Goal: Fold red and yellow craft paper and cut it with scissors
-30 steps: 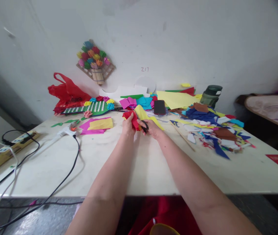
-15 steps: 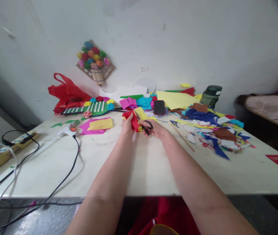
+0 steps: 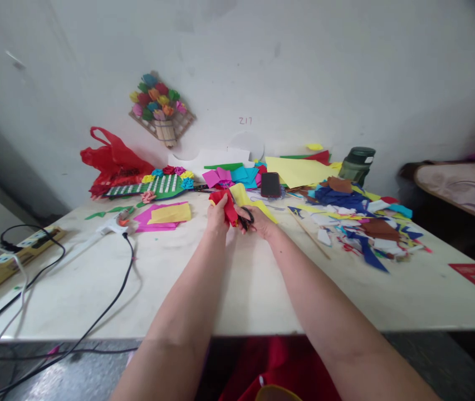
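Note:
Above the middle of the table, my left hand (image 3: 218,215) is closed on a folded piece of red paper (image 3: 231,211). Black-handled scissors (image 3: 246,220) are in my right hand (image 3: 260,223), whose fingers wrap round the loops. The blades meet the red paper and are mostly hidden by it and my fingers. Behind both hands lies a sheet of yellow paper (image 3: 243,195), partly covered by them. A dark phone (image 3: 270,184) rests just beyond my right hand.
Paper scraps (image 3: 362,223) heap up on the right beside a wooden stick (image 3: 310,234) and a green bottle (image 3: 358,165). Left are pink and yellow sheets (image 3: 170,213), a power strip (image 3: 49,239) with cables, and a red bag (image 3: 114,156). Paper flowers (image 3: 156,97) hang on the wall.
The scissor handles have closed together and my right hand has moved slightly left, nearer my left hand. My left hand keeps its hold on the red paper.

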`<state>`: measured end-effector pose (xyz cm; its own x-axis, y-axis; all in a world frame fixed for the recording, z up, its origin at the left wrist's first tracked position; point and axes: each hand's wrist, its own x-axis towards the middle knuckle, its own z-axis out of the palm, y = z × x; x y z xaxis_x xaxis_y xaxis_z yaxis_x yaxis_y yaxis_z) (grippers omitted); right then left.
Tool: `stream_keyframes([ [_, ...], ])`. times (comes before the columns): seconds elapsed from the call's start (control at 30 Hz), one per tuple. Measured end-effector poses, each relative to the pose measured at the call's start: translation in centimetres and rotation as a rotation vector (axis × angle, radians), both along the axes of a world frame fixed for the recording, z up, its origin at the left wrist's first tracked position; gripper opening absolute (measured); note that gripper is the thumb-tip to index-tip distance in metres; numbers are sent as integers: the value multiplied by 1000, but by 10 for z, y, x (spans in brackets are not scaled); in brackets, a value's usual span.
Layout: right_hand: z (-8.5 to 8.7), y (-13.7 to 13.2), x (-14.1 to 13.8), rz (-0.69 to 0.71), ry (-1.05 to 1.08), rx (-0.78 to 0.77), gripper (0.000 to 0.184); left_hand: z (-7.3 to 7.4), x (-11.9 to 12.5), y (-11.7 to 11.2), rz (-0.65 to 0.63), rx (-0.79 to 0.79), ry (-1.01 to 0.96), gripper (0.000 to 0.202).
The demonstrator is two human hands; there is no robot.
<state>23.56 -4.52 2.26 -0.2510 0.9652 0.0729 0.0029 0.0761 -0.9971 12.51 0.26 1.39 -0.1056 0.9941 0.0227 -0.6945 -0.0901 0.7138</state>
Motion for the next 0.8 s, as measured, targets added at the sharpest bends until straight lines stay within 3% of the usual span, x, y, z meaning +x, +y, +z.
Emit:
stream_keyframes([
  [0.8, -1, 1, -8, -99, 65, 19, 43, -3, 0, 2, -17, 18, -18, 30],
])
